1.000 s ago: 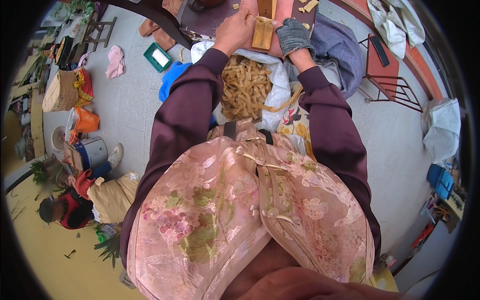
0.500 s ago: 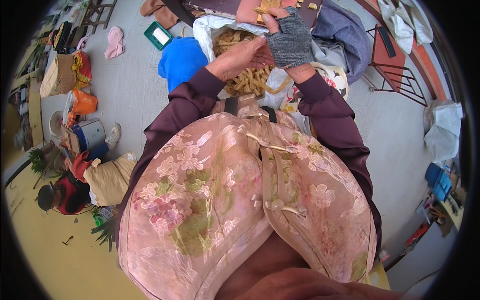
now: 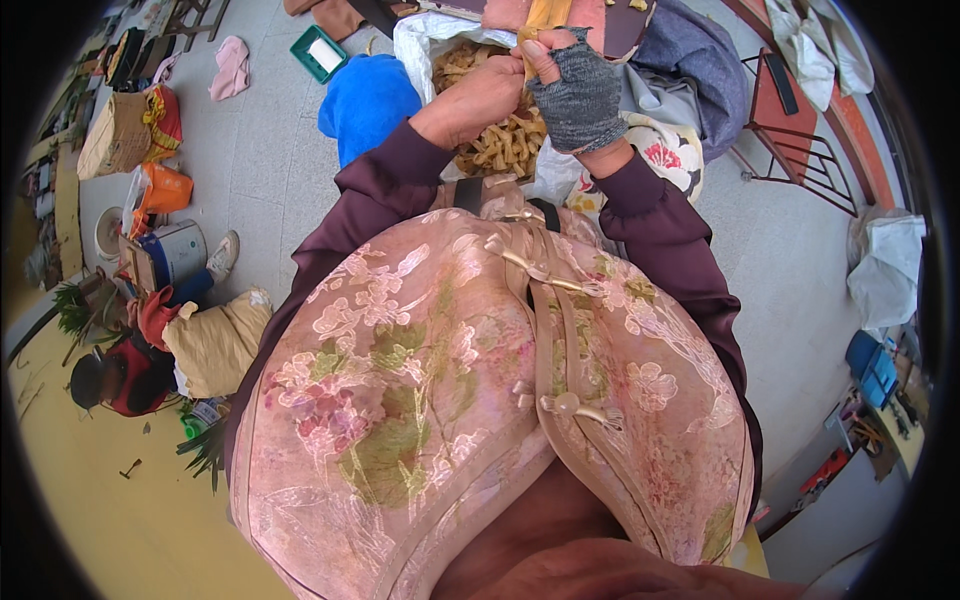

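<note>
My right hand, in a grey fingerless knitted glove, grips a flat yellow-tan strip between thumb and fingers. The strip lies over a pink cloth at the table edge. Close beside it, my bare left hand is closed in a pinch, its fingertips near the right thumb; what they hold is too small to make out. Below both hands, an open white sack holds many curled tan strips.
Left of the sack are a bright blue cloth bundle and a green tray. Dark blue-grey fabric hangs on the right. Farther right stands a red-topped stool with a dark phone-like object. An orange bag and a bucket stand left.
My left hand has gone from loosely spread fingers to a pinch and moved slightly up. A strip end that lay below my right hand is no longer seen there.
</note>
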